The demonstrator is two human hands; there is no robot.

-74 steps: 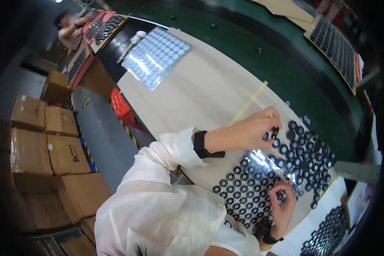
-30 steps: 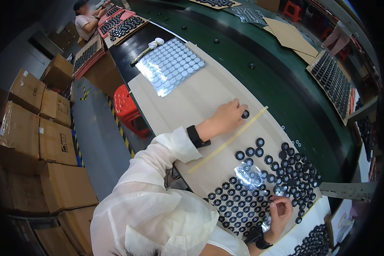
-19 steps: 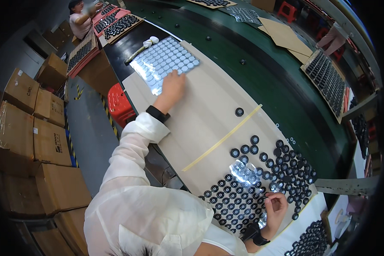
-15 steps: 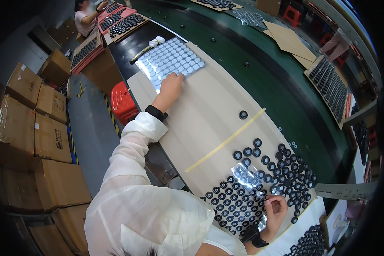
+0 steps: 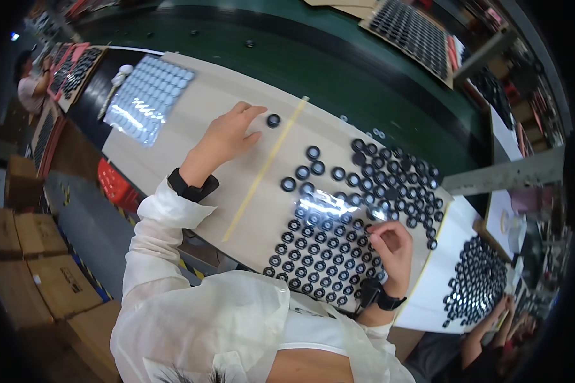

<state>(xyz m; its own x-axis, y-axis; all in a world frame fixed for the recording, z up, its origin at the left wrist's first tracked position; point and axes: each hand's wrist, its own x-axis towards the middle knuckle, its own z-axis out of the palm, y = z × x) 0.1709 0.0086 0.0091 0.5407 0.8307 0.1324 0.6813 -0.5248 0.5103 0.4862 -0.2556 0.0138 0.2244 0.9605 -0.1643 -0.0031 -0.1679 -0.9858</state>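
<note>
beige worktop (image 5: pixel 172 127) beside a green conveyor belt (image 5: pixel 338 70) carries everything. one lone black ring (image 5: pixel 273 120) lies on it just left of a pale yellow strip (image 5: pixel 265 171), at the fingertips of the left hand (image 5: pixel 227 135), whose fingers are spread flat and loose, gripping nothing. across the strip, loose black rings (image 5: pixel 377 175) crowd near a tray of rings in rows (image 5: pixel 316 255). the right hand (image 5: pixel 393 246) pinches over that tray; what it holds cannot be told. a clear blister tray (image 5: pixel 148 99) sits well apart.
</note>
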